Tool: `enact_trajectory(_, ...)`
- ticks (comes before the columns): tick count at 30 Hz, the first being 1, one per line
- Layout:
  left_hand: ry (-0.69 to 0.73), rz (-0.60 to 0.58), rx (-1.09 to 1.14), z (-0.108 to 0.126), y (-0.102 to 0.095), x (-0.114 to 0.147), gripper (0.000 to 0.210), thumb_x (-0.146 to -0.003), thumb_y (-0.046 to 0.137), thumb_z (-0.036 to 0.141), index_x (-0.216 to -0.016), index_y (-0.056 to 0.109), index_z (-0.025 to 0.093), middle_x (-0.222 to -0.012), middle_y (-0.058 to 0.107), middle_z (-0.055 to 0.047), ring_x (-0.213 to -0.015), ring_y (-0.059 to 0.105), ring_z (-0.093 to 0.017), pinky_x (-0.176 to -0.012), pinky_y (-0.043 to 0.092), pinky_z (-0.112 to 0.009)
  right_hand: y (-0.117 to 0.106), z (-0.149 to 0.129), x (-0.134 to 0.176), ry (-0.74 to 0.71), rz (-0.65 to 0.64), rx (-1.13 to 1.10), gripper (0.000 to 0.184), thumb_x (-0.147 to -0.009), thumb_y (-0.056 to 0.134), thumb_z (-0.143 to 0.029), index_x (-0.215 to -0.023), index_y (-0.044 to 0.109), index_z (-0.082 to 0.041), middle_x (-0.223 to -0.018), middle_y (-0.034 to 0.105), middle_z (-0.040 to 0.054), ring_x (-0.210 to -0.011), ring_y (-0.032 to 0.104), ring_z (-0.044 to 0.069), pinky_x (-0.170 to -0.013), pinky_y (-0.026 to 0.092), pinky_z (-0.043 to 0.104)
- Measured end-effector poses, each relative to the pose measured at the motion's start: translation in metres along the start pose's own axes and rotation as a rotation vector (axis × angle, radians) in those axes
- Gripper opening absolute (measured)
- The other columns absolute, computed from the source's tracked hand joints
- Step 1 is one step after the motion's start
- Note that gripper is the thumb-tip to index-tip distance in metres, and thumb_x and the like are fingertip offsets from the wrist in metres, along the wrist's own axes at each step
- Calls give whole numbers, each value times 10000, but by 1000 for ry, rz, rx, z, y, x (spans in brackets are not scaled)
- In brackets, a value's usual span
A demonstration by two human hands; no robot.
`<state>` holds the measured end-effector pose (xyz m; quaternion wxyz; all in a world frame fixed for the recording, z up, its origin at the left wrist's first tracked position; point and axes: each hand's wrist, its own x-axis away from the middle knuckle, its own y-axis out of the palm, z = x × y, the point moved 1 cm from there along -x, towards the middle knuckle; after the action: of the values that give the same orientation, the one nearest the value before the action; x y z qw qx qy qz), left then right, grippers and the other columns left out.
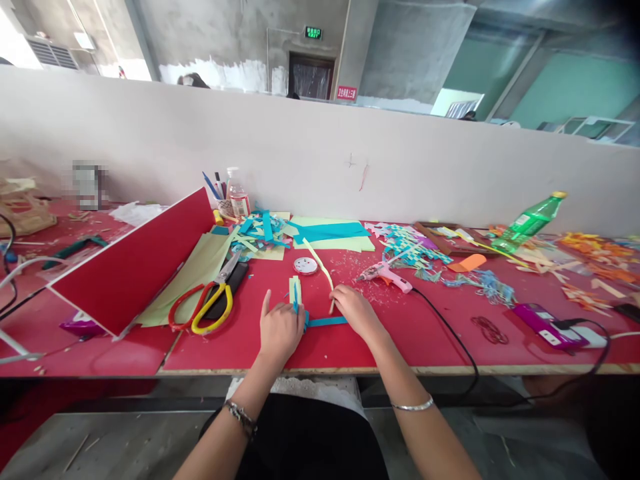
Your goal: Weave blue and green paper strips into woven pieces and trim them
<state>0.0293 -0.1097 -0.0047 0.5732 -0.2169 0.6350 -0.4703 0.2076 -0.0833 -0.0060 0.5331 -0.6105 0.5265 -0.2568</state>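
My left hand [283, 330] rests on the red tabletop with its fingers bent over crossed paper strips and one finger sticking up at the left. Past its fingertips shows the end of a pale yellow strip [294, 283]. A blue strip [325, 322] runs from under this hand to the right. Between the fingers of my right hand [354, 310] is pinched a long, narrow yellow paper strip [320, 261], slanting away to the far left. A small round white dish [305, 265] stands just beyond. Where the strips cross is hidden beneath my left hand.
Red-and-yellow-handled scissors [213, 303] lie left, beside a red upright board [145, 260]. A pink glue gun [387, 275], its cord trailing off the front edge, lies right. Cut strips [263, 230] are heaped behind. A green bottle [530, 223] and purple power strip [547, 327] are farther right.
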Motion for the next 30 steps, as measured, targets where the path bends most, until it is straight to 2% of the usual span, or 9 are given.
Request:
enact_trajectory(4,-15,-10,41,-1,0,0,414,-852,337,261,-520,568,175,-522,611,-52,-541,565,-158,-1004,228,-405,-6,-9,-3,2,85,-67,204,-832,366,-138,-852,563,-184,-893,570,72,-852,539,182,-727,414,275)
enact_trajectory(8,-21,-3,41,-1,0,0,407,-850,336,263,-529,572,176,-522,609,-39,-540,567,-149,-1005,222,-395,-23,-22,8,-8,294,-492,141,-834,405,-251,-849,535,-198,-882,567,56,-858,545,174,-770,428,289)
enact_trajectory(11,-27,1,29,-1,1,0,414,-850,329,272,-524,566,181,-520,608,-28,-533,564,-143,-1000,228,-388,-25,-27,24,130,372,-863,147,-801,468,-335,-812,527,-201,-788,581,39,-774,570,168,-729,452,295)
enact_trajectory(15,-25,3,16,-1,2,0,420,-852,329,273,-516,564,182,-520,614,-23,-534,565,-136,-1003,220,-380,-25,-29,39,278,466,-1090,182,-776,513,-369,-758,541,-190,-652,562,7,-637,547,132,-634,458,275)
enact_trajectory(18,-28,14,6,-1,3,0,421,-850,335,271,-510,566,180,-519,618,-24,-532,567,-137,-1001,223,-380,-42,-34,42,192,586,-1157,143,-769,543,-333,-743,557,-193,-631,538,-15,-608,519,107,-611,441,258)
enact_trajectory(21,-24,24,-3,-1,3,0,421,-849,336,274,-516,576,179,-511,615,-25,-528,567,-138,-998,229,-380,-74,-42,40,46,704,-1194,106,-765,555,-301,-741,565,-198,-775,560,-2,-644,526,93,-597,430,245)
enact_trajectory(23,-17,23,-10,-1,3,0,422,-851,332,278,-528,584,177,-514,613,-27,-539,571,-142,-994,234,-382,-95,-45,38,-18,728,-1250,81,-774,542,-290,-760,550,-210,-914,562,3,-634,539,80,-526,412,219)
enact_trajectory(25,-25,20,-13,-2,4,0,421,-851,331,284,-534,587,176,-522,615,-31,-555,577,-150,-976,253,-387,-109,-45,34,-19,730,-1315,77,-793,513,-300,-780,516,-224,-907,583,-2,-604,550,76,-478,392,201)
enact_trajectory(30,-48,25,6,-2,6,1,426,-852,327,293,-527,576,173,-519,613,-38,-535,568,-157,-940,287,-405,-106,-33,18,79,646,-1499,120,-749,563,-317,-764,506,-212,-683,570,-36,-605,530,62,-542,431,177)
